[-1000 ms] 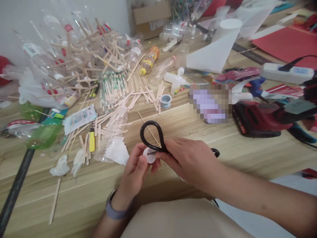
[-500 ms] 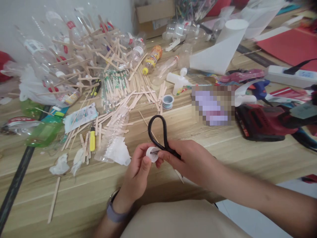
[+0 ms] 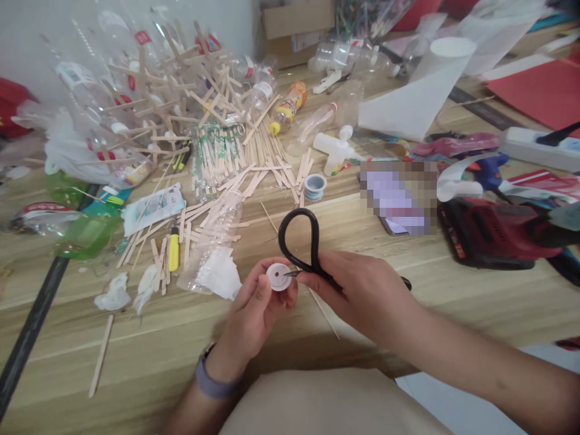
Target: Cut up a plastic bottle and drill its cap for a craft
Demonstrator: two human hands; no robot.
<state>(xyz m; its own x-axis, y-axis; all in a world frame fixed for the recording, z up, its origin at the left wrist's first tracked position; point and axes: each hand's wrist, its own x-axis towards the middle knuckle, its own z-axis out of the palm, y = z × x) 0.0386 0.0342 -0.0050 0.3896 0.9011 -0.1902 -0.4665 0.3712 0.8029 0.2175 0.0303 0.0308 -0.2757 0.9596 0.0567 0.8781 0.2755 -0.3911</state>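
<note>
A round white bottle cap [image 3: 278, 277] with a small dark hole at its middle is pinched between the fingers of my left hand [image 3: 251, 311]. My right hand [image 3: 362, 293] is wrapped round a pair of scissors with black loop handles [image 3: 299, 214]. The narrow metal tip lies over the right part of the cap, close to the hole. A clear ribbed plastic bottle [image 3: 212, 248] lies to the left of my hands, with torn white paper [image 3: 220, 273] at its lower end.
Wooden sticks [image 3: 194, 211], a yellow-handled tool [image 3: 174, 251] and a green bottle [image 3: 90, 226] lie at left. Plastic bottles [image 3: 77, 81] crowd the back left. A spool [image 3: 314, 186] and glue bottle [image 3: 333, 151] stand beyond my hands. A red power tool [image 3: 489, 232] lies right.
The scissor tip has drawn back to the right from the cap's middle, where a hole now shows. The cap faces the camera more. The whole view has shifted slightly.
</note>
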